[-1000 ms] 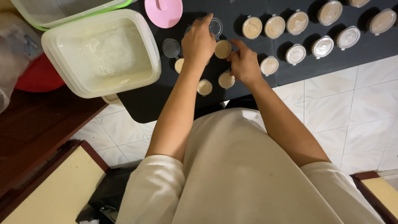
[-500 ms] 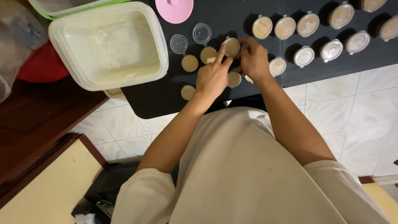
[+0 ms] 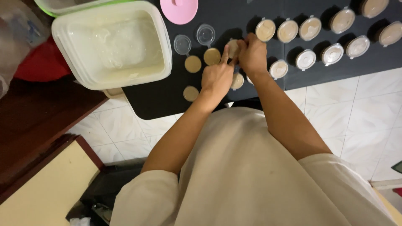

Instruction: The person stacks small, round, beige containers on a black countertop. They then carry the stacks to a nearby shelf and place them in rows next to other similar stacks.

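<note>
Holding a small cup (image 3: pixel 233 47) between both hands: right hand (image 3: pixel 253 53) gripping from the right, left hand (image 3: pixel 217 78) pinching its near-left rim. Open cups (image 3: pixel 212 56) lying just left.

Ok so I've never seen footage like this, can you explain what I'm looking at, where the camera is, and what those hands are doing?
The camera is worn on a person's head and looks straight down over their chest and arms. There is no machine, only two bare hands. Below them lies a black mat carrying many small round cups of tan paste, some with clear lids on. Together the left hand and the right hand hold one small tan-filled cup above the mat. Beside them sit two loose clear round lids, a large white rectangular plastic tub and a pink round lid.
</note>
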